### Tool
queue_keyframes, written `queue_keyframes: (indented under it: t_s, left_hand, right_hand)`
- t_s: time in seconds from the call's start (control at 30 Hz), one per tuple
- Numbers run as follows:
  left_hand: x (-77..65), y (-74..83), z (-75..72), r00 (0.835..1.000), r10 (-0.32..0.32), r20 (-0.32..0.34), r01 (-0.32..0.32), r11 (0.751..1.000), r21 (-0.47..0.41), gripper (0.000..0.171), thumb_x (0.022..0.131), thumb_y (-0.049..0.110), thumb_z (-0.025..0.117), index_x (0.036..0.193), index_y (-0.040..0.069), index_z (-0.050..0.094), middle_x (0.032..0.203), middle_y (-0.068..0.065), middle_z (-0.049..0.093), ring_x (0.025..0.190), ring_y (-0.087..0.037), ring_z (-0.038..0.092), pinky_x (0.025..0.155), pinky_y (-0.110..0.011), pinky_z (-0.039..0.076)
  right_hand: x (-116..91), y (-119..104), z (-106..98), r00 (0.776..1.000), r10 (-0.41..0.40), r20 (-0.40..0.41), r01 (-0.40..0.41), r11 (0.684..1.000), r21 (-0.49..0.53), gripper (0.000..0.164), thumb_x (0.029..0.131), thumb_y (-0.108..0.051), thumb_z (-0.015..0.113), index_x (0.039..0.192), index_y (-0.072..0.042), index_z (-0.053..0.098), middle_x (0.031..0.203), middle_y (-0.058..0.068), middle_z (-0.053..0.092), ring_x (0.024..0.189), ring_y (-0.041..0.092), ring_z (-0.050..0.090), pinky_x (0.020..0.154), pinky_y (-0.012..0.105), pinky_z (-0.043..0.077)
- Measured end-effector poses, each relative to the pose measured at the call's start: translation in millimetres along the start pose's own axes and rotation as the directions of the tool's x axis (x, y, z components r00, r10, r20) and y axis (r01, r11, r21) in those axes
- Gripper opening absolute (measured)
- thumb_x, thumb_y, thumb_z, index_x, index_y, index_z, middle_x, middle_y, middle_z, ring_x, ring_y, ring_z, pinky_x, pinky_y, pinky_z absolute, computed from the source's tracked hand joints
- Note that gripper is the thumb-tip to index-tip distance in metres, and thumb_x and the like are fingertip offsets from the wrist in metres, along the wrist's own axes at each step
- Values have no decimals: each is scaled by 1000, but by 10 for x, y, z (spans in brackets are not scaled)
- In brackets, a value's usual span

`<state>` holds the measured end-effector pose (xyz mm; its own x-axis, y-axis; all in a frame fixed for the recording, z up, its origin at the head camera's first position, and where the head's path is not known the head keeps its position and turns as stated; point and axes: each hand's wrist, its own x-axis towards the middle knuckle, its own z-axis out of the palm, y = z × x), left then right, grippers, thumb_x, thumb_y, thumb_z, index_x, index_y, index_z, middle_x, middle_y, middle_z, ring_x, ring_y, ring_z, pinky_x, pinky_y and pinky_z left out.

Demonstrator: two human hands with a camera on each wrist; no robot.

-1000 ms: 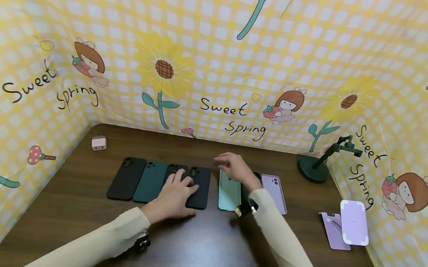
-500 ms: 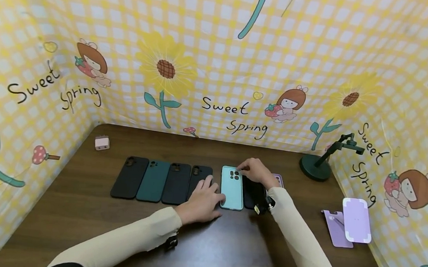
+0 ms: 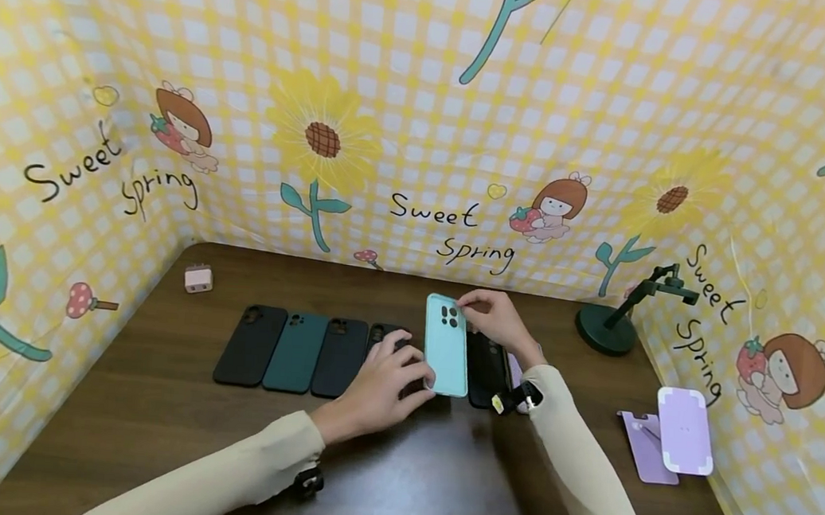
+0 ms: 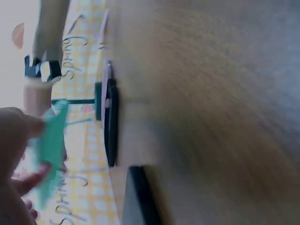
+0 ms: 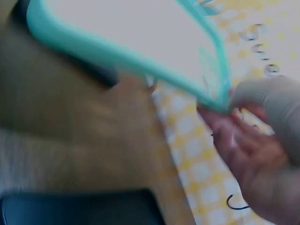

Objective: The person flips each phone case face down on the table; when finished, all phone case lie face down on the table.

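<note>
A turquoise phone case (image 3: 446,356) is raised off the table, its camera cutouts at the far end. My right hand (image 3: 497,319) pinches its far right corner between thumb and fingers. At the near left edge, my left hand (image 3: 380,383) grips the same case, with thumb and fingers on either side of the case (image 4: 50,147) in the left wrist view. The right wrist view shows the hollow side of the case (image 5: 108,51). Beneath my right wrist lies a black phone case (image 3: 487,370). A dark phone case (image 3: 383,333) is partly hidden by my left hand.
To the left lie a black case (image 3: 251,346), a dark teal case (image 3: 296,353) and another dark case (image 3: 339,356). A lilac case (image 3: 515,372) is mostly covered. Farther right stand a green jointed stand (image 3: 605,328) and a purple stand (image 3: 684,430). A pink plug (image 3: 199,278) sits back left.
My right hand has moved right to the turquoise case's far corner. My left hand has shifted right from the dark cases to its near edge. The case has risen from the table.
</note>
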<state>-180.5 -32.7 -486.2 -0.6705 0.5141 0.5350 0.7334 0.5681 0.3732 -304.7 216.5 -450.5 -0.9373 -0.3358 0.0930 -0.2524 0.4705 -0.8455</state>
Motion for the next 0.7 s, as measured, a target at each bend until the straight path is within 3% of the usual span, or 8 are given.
queue_keyframes:
  t_s: [0.1,0.2,0.3,0.37,0.47,0.7]
  left_hand:
    - [-52,17,-152,997,18,-81,-25,996,-85,12,92,31,78,100,28,70,114,4,69,140,-32,42,108,-61,40]
    - [-124,50,-302,995,14,-100,-31,985,-169,20,91,34,79,109,29,71,118,6,69,137,-26,44,109,-59,40]
    - [-201,86,-439,996,5,-90,-26,972,-233,31,89,37,81,118,30,71,124,6,69,134,-25,47,110,-56,39]
    - [-241,91,-512,996,12,-84,-33,967,-253,35,88,38,82,120,29,71,126,5,68,132,-25,49,110,-52,41]
    - [-268,65,-603,996,37,-75,-55,963,-263,37,86,37,84,120,28,71,126,5,68,131,-23,51,109,-48,44]
    - [-263,-9,-734,984,115,-133,-148,953,-265,38,84,33,87,118,24,73,122,2,71,124,-22,58,105,-42,49]
  right_hand:
    - [-97,-141,-53,999,-26,31,17,964,265,24,102,-10,62,119,5,69,105,3,74,66,14,61,61,31,55]
    - [-204,-258,-74,991,-95,98,41,891,453,29,103,-8,60,128,7,65,110,-1,75,64,10,61,56,25,53]
    - [-294,-358,-64,968,-175,179,41,815,577,31,104,-6,56,133,1,65,122,0,75,71,11,68,53,24,55]
    - [-328,-407,-48,950,-219,222,32,776,630,33,104,-5,55,135,-3,66,127,1,73,78,13,73,53,24,56]
    - [-344,-440,-23,930,-266,255,30,745,667,35,104,-1,53,136,-8,66,137,0,68,87,15,76,52,24,57]
    - [-306,-454,3,901,-320,292,44,738,674,42,101,5,55,139,-10,64,147,-2,62,95,14,75,51,23,56]
